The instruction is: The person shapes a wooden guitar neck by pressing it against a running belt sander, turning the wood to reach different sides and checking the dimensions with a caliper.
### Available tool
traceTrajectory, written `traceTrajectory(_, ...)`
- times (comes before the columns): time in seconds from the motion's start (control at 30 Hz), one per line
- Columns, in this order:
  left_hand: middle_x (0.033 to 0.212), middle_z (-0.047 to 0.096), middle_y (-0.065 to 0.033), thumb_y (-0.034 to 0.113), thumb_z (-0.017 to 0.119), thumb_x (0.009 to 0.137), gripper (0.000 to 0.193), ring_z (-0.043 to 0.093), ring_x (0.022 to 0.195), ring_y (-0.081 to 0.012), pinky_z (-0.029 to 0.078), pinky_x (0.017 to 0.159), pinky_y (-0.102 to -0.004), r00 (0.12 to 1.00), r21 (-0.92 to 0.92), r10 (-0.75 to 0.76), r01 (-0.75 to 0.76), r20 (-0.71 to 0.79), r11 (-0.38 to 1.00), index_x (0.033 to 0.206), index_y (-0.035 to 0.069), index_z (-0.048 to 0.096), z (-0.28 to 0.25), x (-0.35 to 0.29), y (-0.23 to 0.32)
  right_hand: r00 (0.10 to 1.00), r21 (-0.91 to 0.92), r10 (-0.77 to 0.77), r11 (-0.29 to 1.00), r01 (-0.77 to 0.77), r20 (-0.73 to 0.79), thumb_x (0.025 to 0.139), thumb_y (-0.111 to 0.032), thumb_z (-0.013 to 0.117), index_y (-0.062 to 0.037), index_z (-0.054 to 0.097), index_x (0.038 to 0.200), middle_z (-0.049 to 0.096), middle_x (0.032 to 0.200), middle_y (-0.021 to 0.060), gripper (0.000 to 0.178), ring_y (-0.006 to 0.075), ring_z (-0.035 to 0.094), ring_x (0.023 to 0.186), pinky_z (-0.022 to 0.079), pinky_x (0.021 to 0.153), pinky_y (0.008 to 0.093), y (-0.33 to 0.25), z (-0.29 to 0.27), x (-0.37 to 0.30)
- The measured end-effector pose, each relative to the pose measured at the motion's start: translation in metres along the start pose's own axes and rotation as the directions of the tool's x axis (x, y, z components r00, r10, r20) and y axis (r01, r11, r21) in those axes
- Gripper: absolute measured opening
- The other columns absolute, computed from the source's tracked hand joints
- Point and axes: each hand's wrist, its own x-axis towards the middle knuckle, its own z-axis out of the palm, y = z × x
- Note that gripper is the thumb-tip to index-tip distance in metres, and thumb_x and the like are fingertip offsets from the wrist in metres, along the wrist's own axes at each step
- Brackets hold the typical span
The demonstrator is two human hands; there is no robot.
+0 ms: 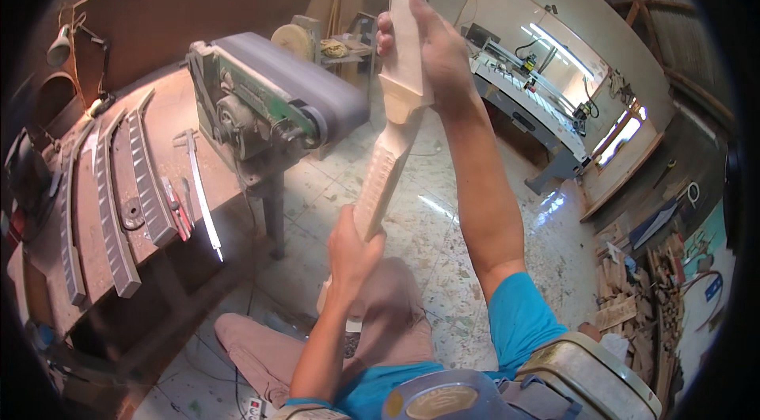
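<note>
A long, pale carved wooden piece (402, 99) is held up at a slant in front of me, with a stepped block partway along it and ridges lower down. My right hand (443, 48) is wrapped round its upper part, with the fingers curling round the left side. Lower down, my left hand (354, 250) is closed round the ridged part, and the bottom end is partly hidden behind that hand and forearm. To the left of the wooden piece stands a green belt sander (265, 95) with a wide grey belt, apart from the piece.
On the workbench (170, 115) at left lie several curved dark strips (107, 206), a vernier caliper (198, 190) and red-handled tools (176, 210). A desk lamp (59, 48) stands behind. Far right is a gantry machine (526, 103); wood offcuts (633, 293) are piled at right.
</note>
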Motion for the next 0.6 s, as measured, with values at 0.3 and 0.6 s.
traceTrajectory(0.3, 0.085, 0.067, -0.0302, 0.01, 0.066, 0.073, 0.035, 0.065, 0.086, -0.0515, 0.052, 0.075, -0.0518, 0.996, -0.176, 0.01, 0.005, 0.085, 0.984, 0.105, -0.003, 0.059, -0.015, 0.043, -0.054, 0.999, 0.063, 0.001, 0.998, -0.003, 0.033, 0.103, -0.035, 0.06, -0.0046, 0.055, 0.121, 0.058, 0.085, 0.0031, 0.036, 0.011, 0.057, 0.069, 0.05, 0.061, 0.0265, 0.051, 0.033, 0.037)
traceTrajectory(0.6, 0.085, 0.064, -0.0263, 0.01, 0.067, 0.072, 0.035, 0.064, 0.081, -0.0436, 0.052, 0.075, -0.0447, 0.973, -0.421, 0.025, 0.076, 0.23, 0.904, 0.103, -0.005, 0.062, -0.004, 0.055, -0.078, 0.994, -0.019, 0.011, 1.0, -0.009, 0.105, 0.104, -0.038, 0.057, 0.0, 0.056, 0.124, 0.053, 0.086, 0.0036, 0.043, 0.0119, 0.053, 0.071, 0.049, 0.058, 0.027, 0.063, 0.03, 0.045)
